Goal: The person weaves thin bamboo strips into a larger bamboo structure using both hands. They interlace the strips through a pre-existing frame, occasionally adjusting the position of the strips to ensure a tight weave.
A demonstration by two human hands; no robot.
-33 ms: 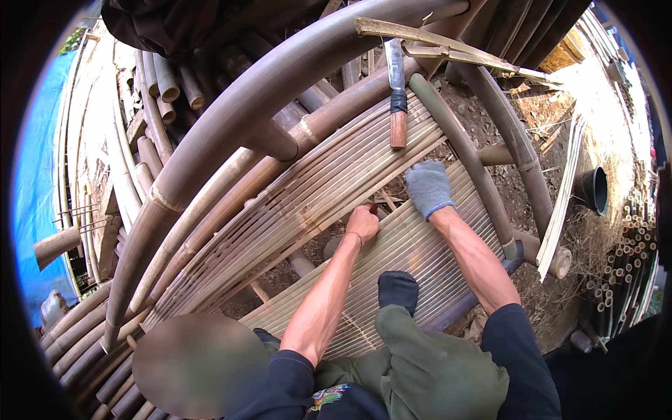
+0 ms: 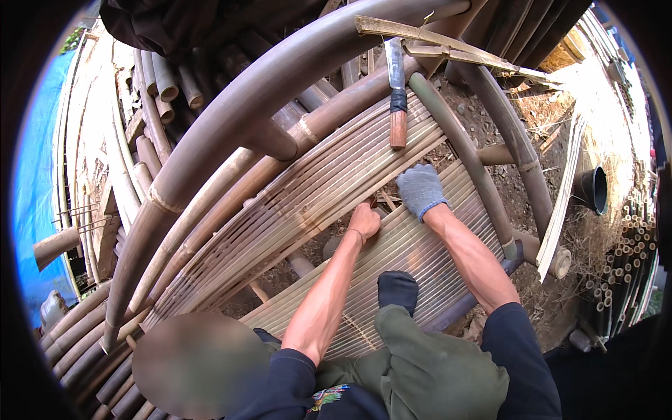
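Note:
My bare left hand (image 2: 363, 221) is closed at the gap between two banks of bamboo slats. A small dark bit shows by its fingertips, too small to name. Just to the right, my right hand (image 2: 421, 190), in a grey knit glove, is curled with its fingers turned down at the same gap; whatever it grips is hidden. The far slats (image 2: 315, 183) and near slats (image 2: 448, 234) run across a curved bamboo frame (image 2: 231, 105). Beyond my hands, a big knife (image 2: 397, 105) with a wooden handle rests on the far slats and frame, its blade pointing away.
Split bamboo strips (image 2: 448, 47) lie over the frame at the far right. A dark bucket (image 2: 595, 190) and stacked bamboo ends (image 2: 630, 248) stand right. Thick bamboo poles (image 2: 164, 77) and a blue tarp (image 2: 42, 182) are left. My socked foot (image 2: 397, 290) rests on the near slats.
My gloved right hand has shifted slightly left, closer to my left hand. The left hand has barely moved, and the knife and slats lie as before.

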